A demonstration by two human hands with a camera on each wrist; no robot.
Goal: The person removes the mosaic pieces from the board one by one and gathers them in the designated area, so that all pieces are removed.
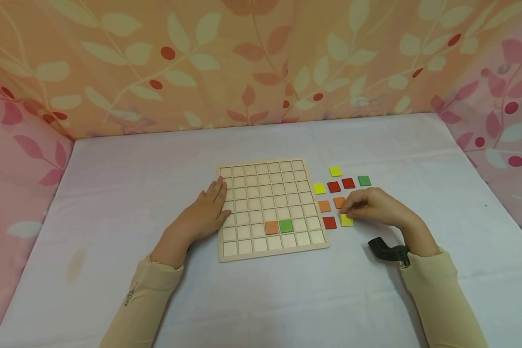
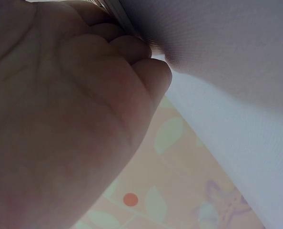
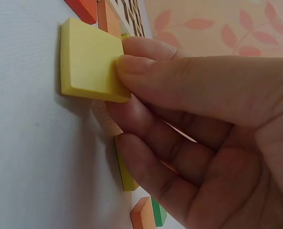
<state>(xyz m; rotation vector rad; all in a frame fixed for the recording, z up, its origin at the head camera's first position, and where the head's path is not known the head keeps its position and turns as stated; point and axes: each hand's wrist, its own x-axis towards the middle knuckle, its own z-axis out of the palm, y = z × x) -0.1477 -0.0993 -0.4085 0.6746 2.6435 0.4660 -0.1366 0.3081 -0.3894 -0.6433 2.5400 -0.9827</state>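
Note:
My left hand [image 1: 206, 210] lies with its fingers straight along the left border of a pale wooden grid board [image 1: 274, 253], fingertips resting on the rim. In the left wrist view its palm [image 2: 84, 109] fills much of the picture. To the right of the board, my right hand [image 1: 374, 205] pinches a square yellow tile [image 3: 91, 59] at one edge, thumb on its face and a fingertip behind. The tile is close over the white cloth. An orange tile [image 1: 271, 227] and a green tile [image 1: 286, 225] sit side by side in the board's cells.
Beside the board are several loose tiles, among them a red tile [image 1: 329, 223], a yellow tile [image 1: 335, 171] and a green tile [image 1: 364, 180]. A black curved piece [image 1: 387, 250] sits at my right cuff. Patterned fabric [image 1: 261, 63] borders the table's back and sides.

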